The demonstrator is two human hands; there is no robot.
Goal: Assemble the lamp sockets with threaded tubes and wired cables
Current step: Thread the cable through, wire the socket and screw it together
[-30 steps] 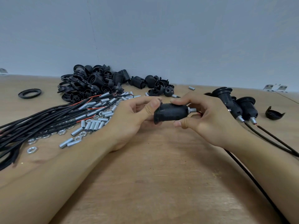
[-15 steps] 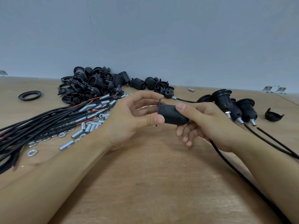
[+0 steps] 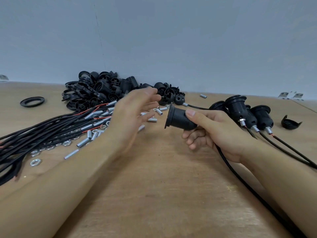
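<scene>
The black ribbed lamp socket (image 3: 178, 118) is held above the wooden table (image 3: 154, 194), lying sideways with its flanged open end pointing left. The right hand (image 3: 212, 133) grips it, thumb along the top and fingers curled underneath, so the socket's narrow end is hidden in the palm. A black cable (image 3: 243, 182) runs from under that hand toward the near right edge.

The left hand (image 3: 132, 117) is apart from the socket, just to its left, fingers spread and relaxed, holding nothing; it is motion-blurred. A clear gap separates its fingertips from the socket's flange.

Under and beyond the left hand lie scattered silver threaded tubes (image 3: 152, 119) and hex nuts (image 3: 35, 162), beside a bundle of black wired cables (image 3: 42, 133) that fans toward the left edge. Behind them, against the wall, sits a heap of black socket parts (image 3: 96, 93), with 1 loose black ring (image 3: 32, 101) farther left.

To the right of the held socket, a cluster of assembled sockets (image 3: 238, 107) rests on the table, metal tubes and cables coming out of their lower ends. A black cap (image 3: 289, 123) lies alone farther right.
</scene>
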